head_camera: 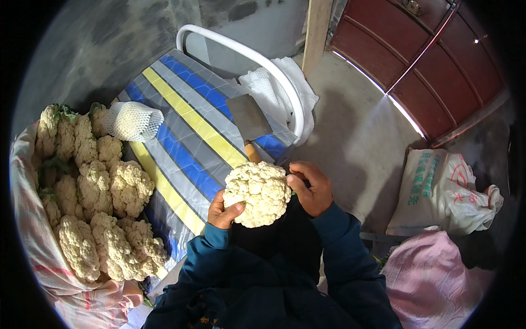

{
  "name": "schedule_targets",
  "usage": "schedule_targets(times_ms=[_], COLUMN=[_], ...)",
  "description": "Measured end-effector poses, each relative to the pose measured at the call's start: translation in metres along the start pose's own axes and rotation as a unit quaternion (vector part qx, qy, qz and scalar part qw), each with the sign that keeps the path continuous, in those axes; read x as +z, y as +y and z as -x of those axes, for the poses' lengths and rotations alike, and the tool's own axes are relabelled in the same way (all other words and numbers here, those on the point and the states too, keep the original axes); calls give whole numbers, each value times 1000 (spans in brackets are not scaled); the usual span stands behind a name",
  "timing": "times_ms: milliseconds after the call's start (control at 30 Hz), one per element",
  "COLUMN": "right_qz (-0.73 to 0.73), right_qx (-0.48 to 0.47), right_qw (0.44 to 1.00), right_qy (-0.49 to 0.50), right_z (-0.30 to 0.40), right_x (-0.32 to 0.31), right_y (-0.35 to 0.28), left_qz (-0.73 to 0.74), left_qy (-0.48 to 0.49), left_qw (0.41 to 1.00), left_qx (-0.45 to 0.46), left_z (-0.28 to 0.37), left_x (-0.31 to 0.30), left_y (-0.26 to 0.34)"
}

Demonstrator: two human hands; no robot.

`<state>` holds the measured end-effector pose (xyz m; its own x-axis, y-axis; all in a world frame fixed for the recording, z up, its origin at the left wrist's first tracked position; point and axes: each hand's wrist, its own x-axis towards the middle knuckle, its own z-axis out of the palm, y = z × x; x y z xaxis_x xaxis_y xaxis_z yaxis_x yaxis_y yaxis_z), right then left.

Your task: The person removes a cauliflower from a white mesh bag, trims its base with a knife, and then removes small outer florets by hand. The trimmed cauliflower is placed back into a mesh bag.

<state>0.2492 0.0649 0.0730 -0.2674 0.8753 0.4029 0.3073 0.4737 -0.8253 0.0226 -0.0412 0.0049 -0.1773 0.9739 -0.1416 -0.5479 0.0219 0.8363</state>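
Observation:
A cream-white cauliflower head is in my left hand, whose thumb presses on its curd from the left. My right hand is at the head's right edge, fingers bent and thumb near the index fingertip. A speck of green shows under that hand; whether the fingers pinch anything is hidden. Just beyond the head lies a cleaver with a wooden handle pointing towards me. It rests on a surface with a blue, grey and yellow striped cover. White foam net sleeves lie at the left.
Several cauliflowers fill an opened woven sack on the left. A white tubular rail arches over the cover's far end, with white foam netting behind it. Stuffed white sack and pink cloth are right, dark-red metal doors beyond.

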Motion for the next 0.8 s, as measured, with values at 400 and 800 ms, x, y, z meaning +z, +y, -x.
schedule_targets(times_ms=[400, 800], right_qz=[-92, -115], right_qx=[121, 114], right_qw=[987, 986], right_qy=[-54, -43], right_z=[9, 20], right_x=[13, 5], right_y=[-1, -13], left_qz=[13, -5], left_qy=[-34, -112], left_qw=[999, 994], left_qx=[14, 3], left_z=[5, 0], left_x=[-6, -16], left_y=[-1, 15])
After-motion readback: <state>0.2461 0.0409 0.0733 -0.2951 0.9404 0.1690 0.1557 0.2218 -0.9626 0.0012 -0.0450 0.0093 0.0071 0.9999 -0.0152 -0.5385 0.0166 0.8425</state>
